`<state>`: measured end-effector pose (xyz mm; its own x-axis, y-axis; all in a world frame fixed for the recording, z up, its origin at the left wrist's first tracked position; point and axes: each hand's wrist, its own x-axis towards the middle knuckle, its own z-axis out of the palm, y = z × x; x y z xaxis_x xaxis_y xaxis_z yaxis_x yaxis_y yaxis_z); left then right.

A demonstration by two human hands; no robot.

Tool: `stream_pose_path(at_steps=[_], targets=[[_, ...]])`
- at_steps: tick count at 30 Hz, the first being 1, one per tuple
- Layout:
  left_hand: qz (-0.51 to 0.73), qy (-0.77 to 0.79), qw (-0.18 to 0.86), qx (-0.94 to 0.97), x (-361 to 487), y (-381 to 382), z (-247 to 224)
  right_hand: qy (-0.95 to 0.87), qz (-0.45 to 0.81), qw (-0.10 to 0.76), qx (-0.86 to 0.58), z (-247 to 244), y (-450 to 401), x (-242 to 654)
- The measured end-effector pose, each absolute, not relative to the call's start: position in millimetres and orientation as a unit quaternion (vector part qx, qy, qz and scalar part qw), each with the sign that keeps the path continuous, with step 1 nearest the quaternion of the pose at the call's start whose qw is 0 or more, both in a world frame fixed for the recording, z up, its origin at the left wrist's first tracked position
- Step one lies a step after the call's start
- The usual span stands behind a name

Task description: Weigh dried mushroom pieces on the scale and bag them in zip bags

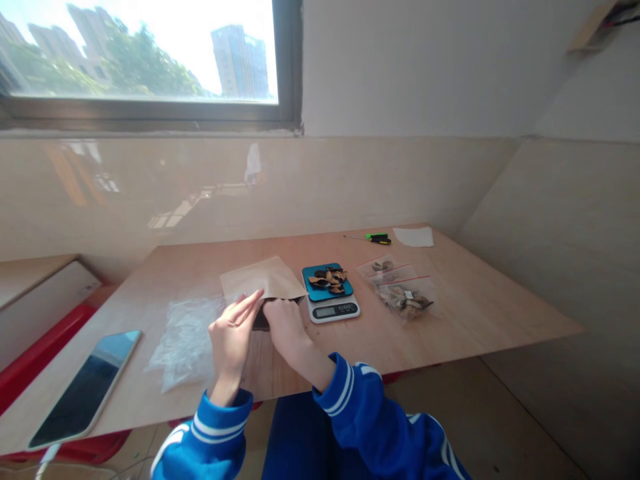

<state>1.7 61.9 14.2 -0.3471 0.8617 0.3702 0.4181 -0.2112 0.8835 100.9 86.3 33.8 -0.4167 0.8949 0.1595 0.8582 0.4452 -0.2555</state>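
At the far left I see a black-screened smartphone (85, 390) lying on the pale wooden table (465, 320), its lower corner near the table's edge and a white cable trailing below. Next to it lies a crumpled clear plastic bag (183, 343), and its folds make its contents hard to read.

My left hand (233, 337) rises from a blue sleeve with white stripes, palm turned inward, with the long fingers (245, 307) slanting up and their tips at the near edge of a brown kraft-paper pouch (263, 280). My right hand (285, 327) sits just beside it, knuckles up, its fingers tucked out of sight behind the pouch's edge. I cannot tell how firmly either hand grips, or whether the small dark object (260, 320) between them is held.

The pouch lies flat, just touching a white digital scale (333, 312) whose teal top carries dark curled dried pieces (327, 280). Further right are two clear zip bags with red seals (395, 287), holding brownish pieces that are hard to make out. Beyond them lie a green-handled screwdriver (375, 237) and a white paper sheet (413, 237).
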Motion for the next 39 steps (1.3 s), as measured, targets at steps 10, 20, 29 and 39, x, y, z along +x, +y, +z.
stream_pose_path(at_steps=[10,20,29,39], targets=[[0.555,0.618,0.177,0.528,-13.8,64.3,23.6,-0.711,0.184,0.433,-0.523,51.6,55.4,213.2],[0.556,0.608,0.175,0.54,-7.7,65.7,18.3,-0.63,0.082,0.474,-0.609,-50.5,146.7,283.0],[0.529,0.617,0.155,0.561,-19.5,72.7,15.7,-0.573,0.197,0.531,-0.593,-50.0,102.2,299.9],[0.468,0.617,0.137,0.618,-39.3,77.3,-6.1,-0.545,0.342,0.469,-0.605,-44.5,25.0,319.4]])
